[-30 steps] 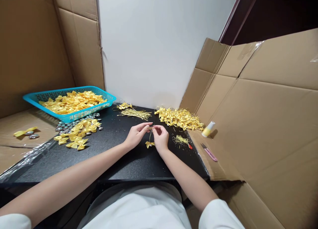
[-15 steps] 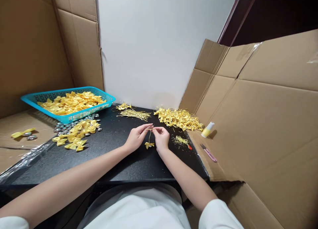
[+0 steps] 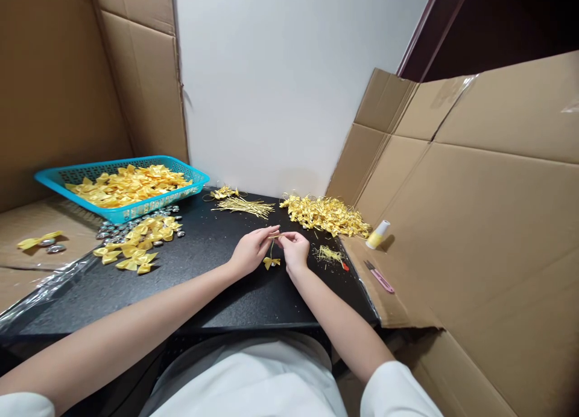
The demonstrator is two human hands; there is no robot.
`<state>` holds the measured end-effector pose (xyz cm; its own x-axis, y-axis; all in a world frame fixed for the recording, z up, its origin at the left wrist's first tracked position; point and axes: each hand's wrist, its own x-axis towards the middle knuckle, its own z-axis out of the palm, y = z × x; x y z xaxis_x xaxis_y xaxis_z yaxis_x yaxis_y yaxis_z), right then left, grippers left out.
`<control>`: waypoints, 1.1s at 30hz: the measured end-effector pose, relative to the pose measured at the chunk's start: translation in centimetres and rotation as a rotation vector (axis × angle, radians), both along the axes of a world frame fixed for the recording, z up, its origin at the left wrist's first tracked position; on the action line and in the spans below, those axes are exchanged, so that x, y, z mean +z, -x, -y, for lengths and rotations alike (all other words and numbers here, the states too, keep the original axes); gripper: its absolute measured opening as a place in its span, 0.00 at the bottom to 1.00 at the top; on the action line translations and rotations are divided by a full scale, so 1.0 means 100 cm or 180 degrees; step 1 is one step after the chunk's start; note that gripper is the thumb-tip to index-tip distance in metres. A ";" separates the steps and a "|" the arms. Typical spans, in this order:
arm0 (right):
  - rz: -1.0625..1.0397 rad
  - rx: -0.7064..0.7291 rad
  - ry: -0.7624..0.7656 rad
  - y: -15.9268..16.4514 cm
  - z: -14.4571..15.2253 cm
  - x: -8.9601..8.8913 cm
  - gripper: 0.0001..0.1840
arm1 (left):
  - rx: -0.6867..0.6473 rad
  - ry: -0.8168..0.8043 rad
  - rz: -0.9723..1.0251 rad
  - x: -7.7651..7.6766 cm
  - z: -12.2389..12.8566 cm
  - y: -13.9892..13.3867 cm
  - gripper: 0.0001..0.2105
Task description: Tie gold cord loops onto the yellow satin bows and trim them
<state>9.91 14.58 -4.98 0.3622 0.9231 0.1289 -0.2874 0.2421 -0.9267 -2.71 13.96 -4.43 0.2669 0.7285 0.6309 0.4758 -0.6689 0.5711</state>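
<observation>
One small, shiny-centred yellow bow is hung by a thin cord pinched in the closed fingertips of the left hand and right hand, over a black table enclosed by cardboard and a white wall. One blue basket, one pink cutter and one yellow-and-white cylinder are counted.

The person wears white: softly creased cloth spreads across the bottom centre of the frame, with a left sleeve in the lower left corner and a right sleeve at lower right, leaving slim forearms, left hand and right hand bare
</observation>
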 end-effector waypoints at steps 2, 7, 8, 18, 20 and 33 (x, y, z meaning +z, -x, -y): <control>-0.0076 0.0065 0.0033 0.000 0.001 0.001 0.06 | -0.0009 -0.0017 -0.0020 0.000 -0.001 0.000 0.19; -0.0090 0.0166 0.0055 -0.001 0.003 0.003 0.08 | -0.0003 -0.0092 -0.0065 -0.002 -0.003 0.001 0.19; -0.0077 0.0167 0.0054 -0.001 0.003 0.003 0.08 | 0.0001 -0.0105 -0.0081 -0.002 -0.003 0.001 0.19; 0.0020 0.0216 -0.0133 -0.004 0.000 0.001 0.11 | -0.0042 0.0295 0.0110 0.004 0.001 0.001 0.18; -0.0071 0.0280 -0.0074 -0.003 0.000 0.002 0.11 | -0.0096 0.0421 0.0265 0.005 0.002 0.001 0.18; -0.0208 0.0355 0.0047 -0.002 -0.002 -0.004 0.12 | -0.0059 0.0886 0.0917 0.004 -0.003 0.002 0.16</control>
